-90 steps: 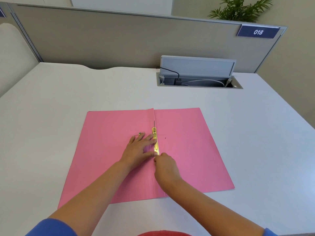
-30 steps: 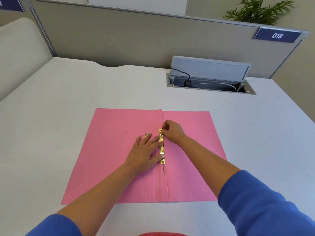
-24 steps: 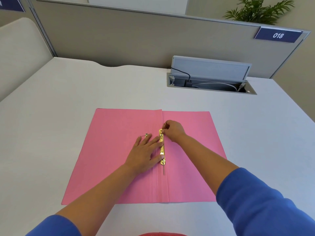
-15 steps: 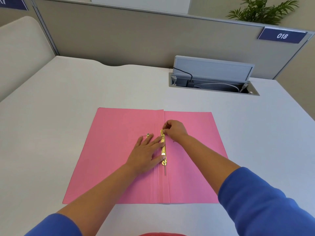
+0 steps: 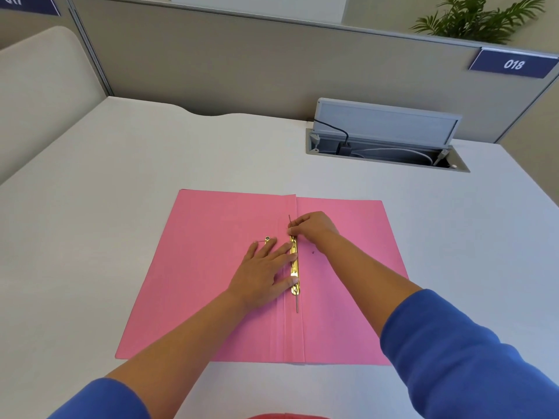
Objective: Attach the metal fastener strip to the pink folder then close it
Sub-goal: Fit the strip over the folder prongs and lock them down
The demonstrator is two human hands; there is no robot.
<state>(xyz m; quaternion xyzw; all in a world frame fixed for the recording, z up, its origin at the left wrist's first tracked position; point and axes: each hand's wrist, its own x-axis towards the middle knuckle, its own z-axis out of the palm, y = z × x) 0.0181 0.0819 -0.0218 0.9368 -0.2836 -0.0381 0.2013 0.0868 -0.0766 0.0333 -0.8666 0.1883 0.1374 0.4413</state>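
Note:
The pink folder (image 5: 199, 267) lies open and flat on the white desk. A gold metal fastener strip (image 5: 294, 267) runs along its centre fold. Thin prongs stick out past both ends of the strip, one toward the far edge and one toward me. My left hand (image 5: 261, 272) lies flat on the left leaf, fingertips pressing the strip's left edge. My right hand (image 5: 311, 226) is at the strip's far end, fingers pinched on the far prong. Two small holes show in the right leaf beside the strip.
An open cable box (image 5: 384, 146) with a raised lid and cords sits in the desk at the back right. A grey partition (image 5: 242, 62) bounds the far edge, with a plant (image 5: 475, 16) and a label "018" (image 5: 512, 65) behind it.
Three seconds ago my right hand was at the strip's near end; it has since moved to the far end. In the last half second the far prong has been laid out pointing away from me.

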